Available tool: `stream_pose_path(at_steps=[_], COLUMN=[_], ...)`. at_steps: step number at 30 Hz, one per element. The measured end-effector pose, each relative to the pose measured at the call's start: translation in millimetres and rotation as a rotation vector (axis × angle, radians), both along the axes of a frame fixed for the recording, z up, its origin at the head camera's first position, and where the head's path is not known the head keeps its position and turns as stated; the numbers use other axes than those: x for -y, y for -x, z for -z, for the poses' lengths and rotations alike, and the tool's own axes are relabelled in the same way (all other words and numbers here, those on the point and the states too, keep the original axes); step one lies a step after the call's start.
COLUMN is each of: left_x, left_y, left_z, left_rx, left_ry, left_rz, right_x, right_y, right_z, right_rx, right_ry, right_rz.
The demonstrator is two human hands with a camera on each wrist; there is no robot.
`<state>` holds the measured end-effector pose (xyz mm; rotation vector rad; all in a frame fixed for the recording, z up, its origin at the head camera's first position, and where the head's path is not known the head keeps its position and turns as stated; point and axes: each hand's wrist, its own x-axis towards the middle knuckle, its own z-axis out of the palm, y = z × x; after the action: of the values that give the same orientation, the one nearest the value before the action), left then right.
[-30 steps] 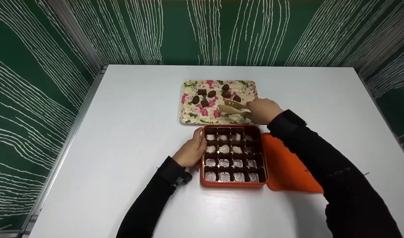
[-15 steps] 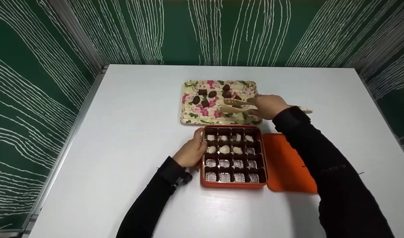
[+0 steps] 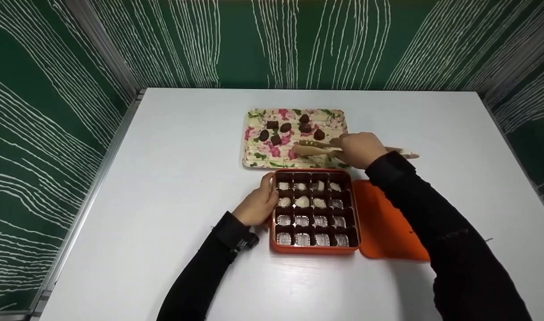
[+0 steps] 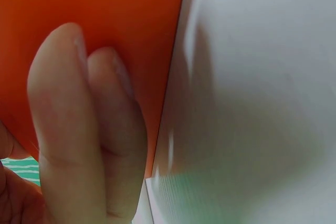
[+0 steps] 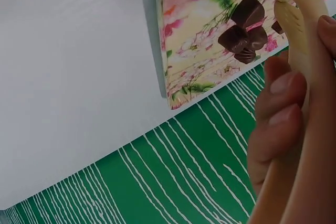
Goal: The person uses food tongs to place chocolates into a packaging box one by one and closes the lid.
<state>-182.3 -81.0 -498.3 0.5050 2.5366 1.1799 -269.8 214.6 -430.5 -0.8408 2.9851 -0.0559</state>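
Note:
My left hand (image 3: 257, 203) grips the left side of an orange box (image 3: 315, 250), thumb at its rim. In the left wrist view two fingers (image 4: 68, 108) lie against the box's orange wall. Inside, a divided insert holds white chocolates (image 3: 302, 202) in its two far rows; the two near rows show bare compartments. My right hand (image 3: 361, 150) holds pale tongs (image 3: 309, 150) over a flowered tray (image 3: 263, 159). Dark chocolates (image 3: 285, 127) lie on the tray. The tongs' tips point left, low over its right half; in the right wrist view (image 5: 302, 24) fingers curl round the tongs.
An orange lid (image 3: 387, 232) lies right of the box, partly under the right sleeve (image 3: 459, 232). The tray stands just behind the box on the white table (image 3: 187, 133). A green wall (image 3: 240, 44) with white lines rises past the table's far edge.
My right hand and the tongs went back and right, then came slightly nearer again. A dark chocolate at the tray's right, partly covered before, now shows fully. The left hand stays put.

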Motion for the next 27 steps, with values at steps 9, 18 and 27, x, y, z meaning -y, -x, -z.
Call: stream_pose_path(at_steps=[9,18,27], left_x=[0,-1,-1], left_y=[-0.8,-1.3,-1.1], left_z=[-1.5,-1.9,-1.5], left_rx=[0.051,0.110,0.076], left_ry=[-0.030,-0.058,-0.031], left_rz=[-0.004,-0.024,-0.018], right_x=[-4,-12,-49], right_y=[-5.7,-12.1,-49.6], right_z=[7.4,13.3,2.2], right_rx=[0.088,-0.030,-0.098], right_ry=[0.018,0.063,0.227], right_rz=[0.035,-0.010,-0.065])
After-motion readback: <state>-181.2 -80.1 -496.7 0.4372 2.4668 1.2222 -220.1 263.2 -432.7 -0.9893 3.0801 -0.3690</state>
